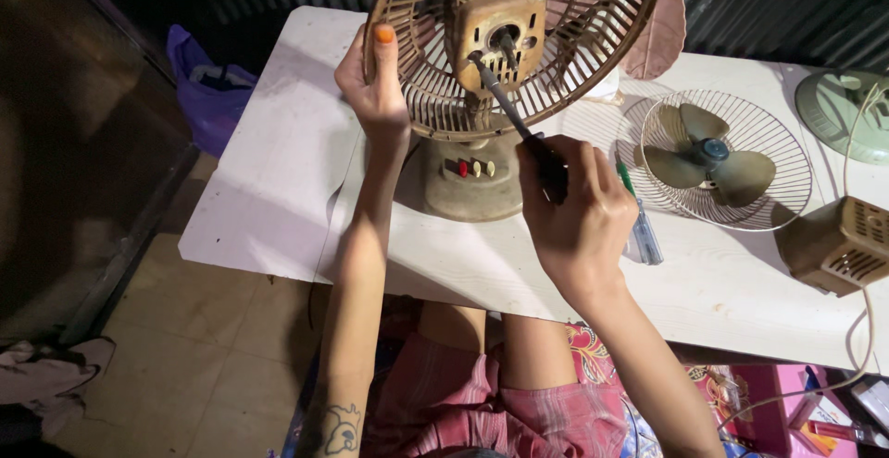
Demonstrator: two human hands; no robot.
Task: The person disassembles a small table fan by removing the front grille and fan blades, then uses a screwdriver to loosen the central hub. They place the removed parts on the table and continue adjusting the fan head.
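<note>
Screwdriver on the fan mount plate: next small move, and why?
Probably turn the screwdriver in place. Its tip already sits at the plate in the middle of the rear grille, the right hand grips the handle, and the left hand steadies the grille's rim. Whether the tip is seated in a screw is too small to tell.

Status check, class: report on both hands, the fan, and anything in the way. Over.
Left hand grips fan guard rim. Right hand holds screwdriver, tip at the motor plate. Nothing blocks the tool; blade-and-grille assembly lies apart on table.
</note>
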